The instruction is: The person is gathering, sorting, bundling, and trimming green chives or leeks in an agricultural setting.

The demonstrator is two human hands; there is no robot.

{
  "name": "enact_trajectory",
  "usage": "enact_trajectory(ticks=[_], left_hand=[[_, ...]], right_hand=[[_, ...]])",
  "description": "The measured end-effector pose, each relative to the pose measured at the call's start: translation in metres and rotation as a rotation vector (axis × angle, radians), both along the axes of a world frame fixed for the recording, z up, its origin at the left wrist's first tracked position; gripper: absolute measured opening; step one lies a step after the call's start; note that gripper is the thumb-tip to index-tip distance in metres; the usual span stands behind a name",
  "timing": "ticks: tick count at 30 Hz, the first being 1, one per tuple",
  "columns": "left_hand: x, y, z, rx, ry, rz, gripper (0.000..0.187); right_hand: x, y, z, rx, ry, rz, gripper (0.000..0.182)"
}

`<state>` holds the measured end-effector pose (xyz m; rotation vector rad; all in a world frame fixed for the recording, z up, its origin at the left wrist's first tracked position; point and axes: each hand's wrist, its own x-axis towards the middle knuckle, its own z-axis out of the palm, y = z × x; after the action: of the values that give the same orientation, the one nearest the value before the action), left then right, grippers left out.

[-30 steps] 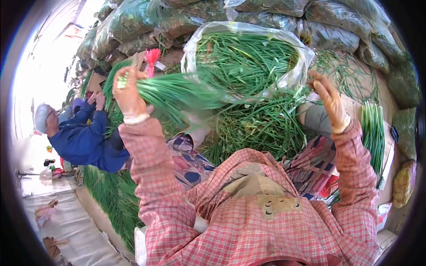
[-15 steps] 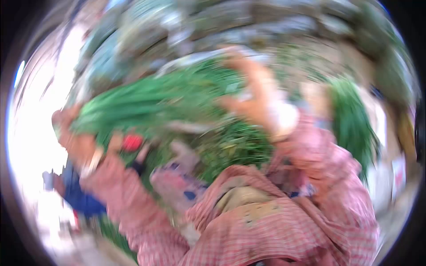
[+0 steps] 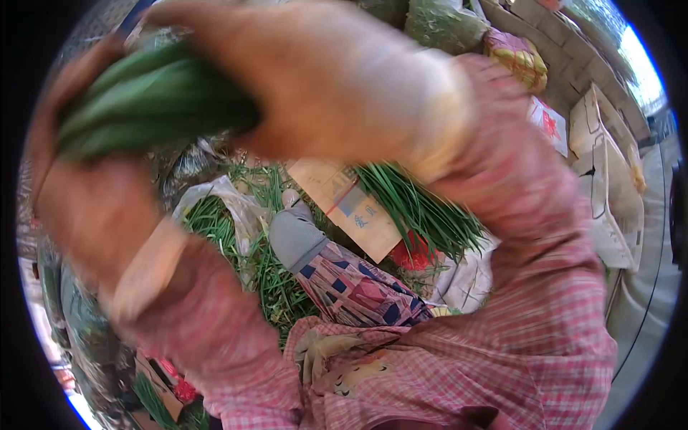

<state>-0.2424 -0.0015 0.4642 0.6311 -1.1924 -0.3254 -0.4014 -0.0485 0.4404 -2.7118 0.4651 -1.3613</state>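
A thick bundle of green chives is held up high and close to the camera, blurred by motion. My left hand wraps round its left end. My right hand grips the other end from above, its fingertips partly hidden behind the bundle. Below my right forearm, another bunch of chives lies across a printed cardboard sheet. Loose chives sit in a clear plastic bag beneath my hands.
My leg in patterned trousers stretches out in the middle. Something red lies by the cardboard. White plastic crates stand at right. A filled plastic bag and a pink-yellow sack are at the back.
The camera view has swung round, bringing the crates into sight. My right hand, spread over the chives before, is now closed round the bundle, which both hands have raised toward the camera.
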Motion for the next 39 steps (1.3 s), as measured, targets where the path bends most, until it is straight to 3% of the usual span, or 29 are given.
enact_trajectory(ticks=[2,3,4,5,6,7,8,9,10,12,15,18,20,22,25,28,29,32,33,37,39], left_hand=[[-0.008,-0.069,-0.043,0.227,0.28,-0.706,0.029],[-0.01,-0.086,-0.06,0.332,0.425,-1.061,0.031],[-0.059,-0.08,-0.069,0.384,0.395,-0.62,0.025],[-0.083,-0.086,-0.087,0.485,0.722,-0.696,0.025],[-0.086,-0.1,-0.129,0.461,0.822,-0.824,0.025],[-0.079,-0.106,-0.173,0.529,0.702,-0.779,0.033],[-0.079,-0.102,-0.214,0.646,0.489,-0.492,0.045],[-0.071,-0.097,-0.268,0.826,0.209,-0.219,0.055],[-0.05,-0.092,-0.317,0.969,-0.092,-0.191,0.048],[-0.047,-0.059,-0.343,1.062,-0.894,0.248,0.039],[-0.07,-0.05,-0.339,1.141,-1.255,0.413,0.039],[-0.066,-0.053,-0.374,1.236,-1.252,0.343,0.032],[-0.059,-0.051,-0.39,1.227,-1.247,0.267,0.018],[-0.055,-0.049,-0.385,1.153,-1.201,0.21,0.013],[-0.055,-0.059,-0.375,1.349,-1.292,0.238,0.012],[-0.054,-0.065,-0.352,1.246,-1.301,0.269,0.012],[-0.05,-0.066,-0.359,1.031,-1.337,0.37,0.009],[-0.049,-0.094,-0.339,1.438,-0.034,-0.239,0.01],[-0.06,-0.1,-0.318,1.389,0.095,-0.297,0.01],[-0.092,-0.122,-0.322,0.774,-0.53,0.094,0.006],[-0.107,-0.121,-0.316,0.652,-0.526,0.113,0.007]], right_hand=[[-0.044,-0.028,-0.006,0.123,0.086,0.042,0.054],[-0.063,-0.034,-0.011,0.361,0.26,-0.027,0.069],[-0.08,-0.042,-0.025,0.557,0.325,-0.115,0.069],[-0.095,-0.053,-0.051,0.592,0.298,-0.12,0.068],[-0.107,-0.058,-0.077,0.764,0.274,-0.116,0.068],[-0.109,-0.059,-0.098,0.787,0.352,-0.295,0.069],[-0.118,-0.076,-0.138,0.509,0.421,-0.388,0.07],[-0.116,-0.082,-0.167,0.652,0.352,-0.438,0.073],[-0.113,-0.087,-0.197,0.788,0.27,-0.491,0.075],[-0.099,-0.093,-0.226,0.824,0.28,-0.606,0.077],[-0.078,-0.094,-0.24,0.842,0.384,-0.663,0.081],[-0.059,-0.093,-0.253,0.785,0.469,-0.759,0.082],[-0.057,-0.088,-0.269,0.563,0.483,-0.799,0.084],[-0.056,-0.084,-0.277,0.476,0.457,-0.816,0.081],[-0.056,-0.084,-0.272,0.456,0.484,-0.806,0.081],[-0.061,-0.085,-0.276,0.425,0.48,-0.814,0.085],[-0.062,-0.086,-0.278,0.42,0.469,-0.818,0.085],[-0.059,-0.085,-0.279,0.445,0.509,-0.843,0.089],[-0.058,-0.085,-0.28,0.434,0.542,-0.853,0.09],[-0.06,-0.084,-0.276,0.447,0.617,-0.84,0.09],[-0.067,-0.084,-0.273,0.422,0.601,-0.778,0.08]])
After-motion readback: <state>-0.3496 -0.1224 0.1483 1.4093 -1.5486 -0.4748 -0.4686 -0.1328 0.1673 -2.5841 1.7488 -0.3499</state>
